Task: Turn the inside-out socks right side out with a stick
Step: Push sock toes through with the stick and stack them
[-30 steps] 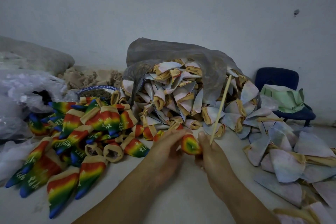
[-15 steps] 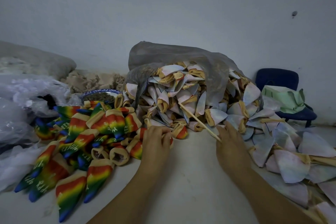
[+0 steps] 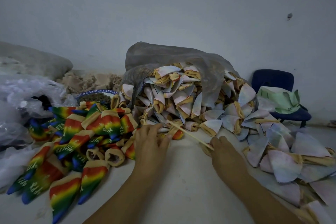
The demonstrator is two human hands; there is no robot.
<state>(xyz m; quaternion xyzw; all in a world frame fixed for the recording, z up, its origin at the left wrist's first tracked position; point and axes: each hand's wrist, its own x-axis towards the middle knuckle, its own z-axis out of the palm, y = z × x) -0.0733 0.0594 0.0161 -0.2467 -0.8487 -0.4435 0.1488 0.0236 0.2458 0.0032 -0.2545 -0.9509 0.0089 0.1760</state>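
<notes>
Stick gripped at its low end by the right hand, slanting up and to the left over the bench. The left hand lying on the edge of the rainbow socks, fingertips touching one small sock just under the stick. Cannot tell if pinching it or only resting on it.

Soft, light and floppy, like any sock. No fear of breaking. Likely to bunch up and slide off the stick. Best to take hold at the thick tan cuff, by the open mouth, and to push the stick tip down into the toe. Thin and stiff, that stick: best held near one end and not bent hard.

Counting now. One stick. Two hands. Rainbow socks, right side out, in a pile on the left: about twenty showing, more hidden below, so no sure count. Pale socks, not yet turned, spilling out of one grey bag and spread far to the right: many more than the rainbow ones, too many to count one by one. One blue chair at the back right. One bowl behind the rainbow pile.
</notes>
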